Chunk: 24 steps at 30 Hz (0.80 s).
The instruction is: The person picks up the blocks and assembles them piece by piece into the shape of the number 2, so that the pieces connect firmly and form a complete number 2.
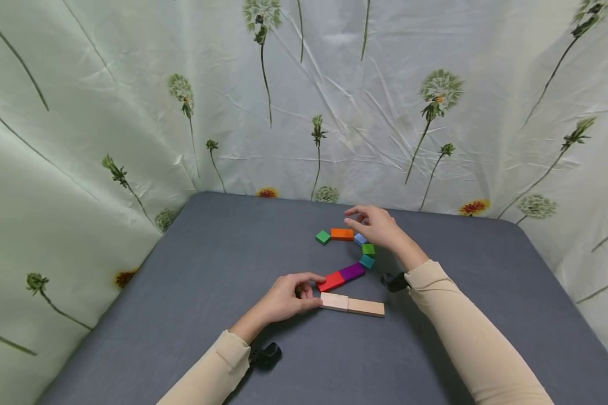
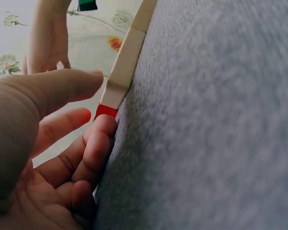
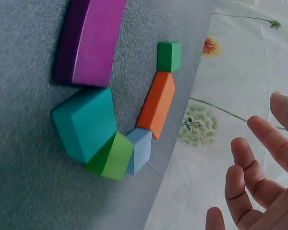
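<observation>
Colored wooden blocks form a curved line on the table: a green block [image 1: 323,237], an orange block [image 1: 342,234], a light blue block [image 3: 139,149], a lime green block [image 1: 368,250], a teal block [image 3: 84,124], a purple block [image 1: 352,271] and a red block [image 1: 331,281]. Below the red one lie two plain wood blocks [image 1: 366,307], end to end. My left hand [image 1: 289,298] is at the left ends of the red and pale blocks, with fingertips at the red block and the thumb beside the pale one. Above the light blue block hovers my right hand [image 1: 377,226], fingers loosely spread, holding nothing.
A grey cloth-covered table [image 1: 208,270] lies under the blocks. Behind it and at the sides hangs a white curtain [image 1: 365,101] printed with dandelions. A dark wrist camera [image 1: 266,355] is on the left wrist and another camera [image 1: 395,282] on the right.
</observation>
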Tool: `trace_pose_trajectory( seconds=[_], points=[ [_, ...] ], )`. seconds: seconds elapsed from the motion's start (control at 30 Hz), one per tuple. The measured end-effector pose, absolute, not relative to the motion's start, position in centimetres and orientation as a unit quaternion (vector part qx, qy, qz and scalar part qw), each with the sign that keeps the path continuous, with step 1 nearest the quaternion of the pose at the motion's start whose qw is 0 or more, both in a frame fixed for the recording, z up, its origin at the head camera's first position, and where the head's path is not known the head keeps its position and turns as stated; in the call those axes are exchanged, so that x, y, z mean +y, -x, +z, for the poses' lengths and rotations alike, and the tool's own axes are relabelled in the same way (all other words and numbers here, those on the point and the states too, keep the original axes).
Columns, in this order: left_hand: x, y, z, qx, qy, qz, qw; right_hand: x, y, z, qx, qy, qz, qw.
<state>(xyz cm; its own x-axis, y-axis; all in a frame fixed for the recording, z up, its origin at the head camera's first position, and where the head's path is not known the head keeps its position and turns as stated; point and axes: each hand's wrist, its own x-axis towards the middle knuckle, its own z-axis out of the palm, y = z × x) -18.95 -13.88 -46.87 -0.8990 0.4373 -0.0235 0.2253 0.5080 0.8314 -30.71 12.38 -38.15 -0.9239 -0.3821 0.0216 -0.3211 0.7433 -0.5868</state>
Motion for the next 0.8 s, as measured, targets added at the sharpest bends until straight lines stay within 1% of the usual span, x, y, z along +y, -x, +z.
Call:
trace_pose_trajectory(
  seconds=[0.2,0.33,0.53,0.8],
  points=[
    [-14.7,19.2,-46.5,0.857,-0.189,0.464,0.124,13.6,30.0,-38.1,0.930,0.181,-0.318,0.039],
    [-15.4,19.4,-46.1,0.859,-0.191,0.460,0.116,14.6,29.5,-38.3,0.931,0.178,-0.318,0.028],
    [-16.8,19.9,-45.6,0.869,-0.183,0.450,0.093,15.9,28.8,-38.6,0.931,0.180,-0.316,0.018],
    [-18.0,20.3,-44.7,0.895,-0.169,0.410,0.046,16.9,27.6,-38.7,0.937,0.176,-0.302,0.008]
  ],
)
